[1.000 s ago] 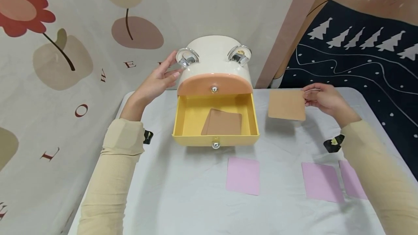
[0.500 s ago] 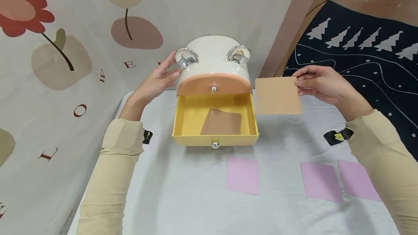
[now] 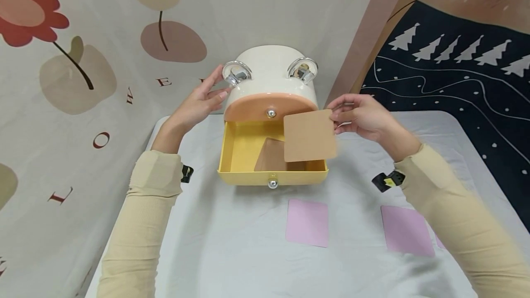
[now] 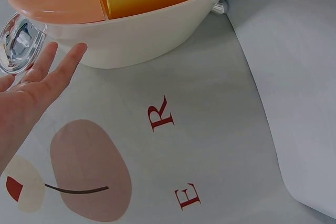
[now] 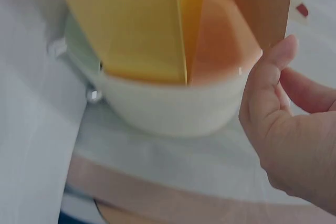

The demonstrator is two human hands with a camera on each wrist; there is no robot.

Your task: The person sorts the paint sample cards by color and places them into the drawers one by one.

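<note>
A white cabinet (image 3: 271,65) with silver ear-like rings has its yellow drawer (image 3: 240,151) pulled out, below a peach upper drawer (image 3: 248,107). Brown square cards (image 3: 267,157) lie in the yellow drawer, partly covered in the head view. My right hand (image 3: 364,121) pinches a tan square card (image 3: 310,137) by its right edge, over the drawer's right part. In the right wrist view thumb and fingertips meet at the card's (image 5: 265,3) edge. My left hand (image 3: 196,102) rests with extended fingers at the cabinet's left side, beside the left ring (image 3: 237,72).
On the white-covered table (image 3: 232,252) lie a pink square card (image 3: 307,223) in front of the drawer and another pink card (image 3: 406,231) to the right, with a third mostly under the right forearm. A printed wall hanging (image 3: 124,22) stands close behind the cabinet.
My right hand has lifted the tan card and carried it left, from beside the cabinet to over the open yellow drawer. My left hand has stayed at the cabinet.
</note>
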